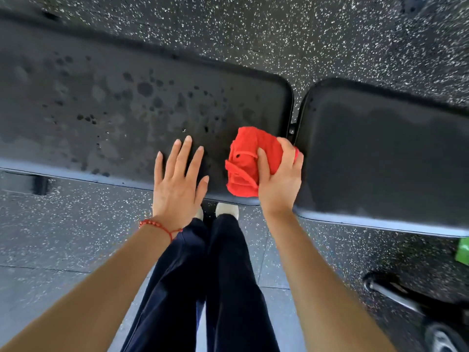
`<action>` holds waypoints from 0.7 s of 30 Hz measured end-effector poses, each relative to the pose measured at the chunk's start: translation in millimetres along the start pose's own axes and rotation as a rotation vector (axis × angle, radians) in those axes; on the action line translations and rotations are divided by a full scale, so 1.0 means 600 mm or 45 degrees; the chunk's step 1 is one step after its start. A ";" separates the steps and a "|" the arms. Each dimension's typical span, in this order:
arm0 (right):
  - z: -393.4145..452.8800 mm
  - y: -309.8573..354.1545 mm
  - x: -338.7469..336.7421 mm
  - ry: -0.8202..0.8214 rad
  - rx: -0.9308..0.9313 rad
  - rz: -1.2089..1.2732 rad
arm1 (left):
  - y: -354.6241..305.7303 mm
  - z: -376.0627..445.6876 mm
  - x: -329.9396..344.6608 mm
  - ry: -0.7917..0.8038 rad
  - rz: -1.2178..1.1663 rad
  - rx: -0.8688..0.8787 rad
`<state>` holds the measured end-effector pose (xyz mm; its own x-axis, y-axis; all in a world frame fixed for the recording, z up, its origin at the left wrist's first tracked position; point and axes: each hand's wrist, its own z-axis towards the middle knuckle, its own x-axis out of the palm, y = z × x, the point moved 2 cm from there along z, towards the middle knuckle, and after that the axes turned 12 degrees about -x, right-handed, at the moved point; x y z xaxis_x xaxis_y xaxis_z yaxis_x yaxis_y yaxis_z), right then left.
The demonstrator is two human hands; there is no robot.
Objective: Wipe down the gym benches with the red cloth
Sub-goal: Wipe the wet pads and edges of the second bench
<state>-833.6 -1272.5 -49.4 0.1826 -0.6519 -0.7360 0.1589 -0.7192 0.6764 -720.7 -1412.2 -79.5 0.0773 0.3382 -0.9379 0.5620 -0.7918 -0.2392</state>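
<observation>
A black padded gym bench runs across the view in two pads. The long left pad (114,105) is dotted with wet droplets and smears; the right pad (380,153) looks mostly plain. My right hand (279,179) grips a bunched red cloth (250,158) and presses it on the long pad's right end, near the gap between the pads. My left hand (177,179) lies flat on the same pad just left of the cloth, fingers spread, holding nothing. A red bead bracelet (157,226) circles that wrist.
Speckled black rubber floor (330,34) surrounds the bench. My dark trousers and light shoes (227,210) stand at the bench's near edge. A bench foot (38,184) shows at the left. A green object (462,250) and metal equipment parts (406,301) sit at the lower right.
</observation>
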 end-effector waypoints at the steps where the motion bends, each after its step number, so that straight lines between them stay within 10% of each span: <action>1: 0.007 0.001 0.003 -0.013 -0.005 -0.007 | 0.001 0.000 0.004 -0.023 0.021 0.007; 21: 0.159 0.030 0.049 -0.118 -0.205 -0.033 | 0.005 0.003 0.021 -0.128 0.056 0.032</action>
<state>-918.2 -1327.7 -61.8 0.0873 -0.6584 -0.7476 0.3167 -0.6932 0.6474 -719.4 -1411.2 -92.6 0.0177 0.2515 -0.9677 0.5390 -0.8175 -0.2026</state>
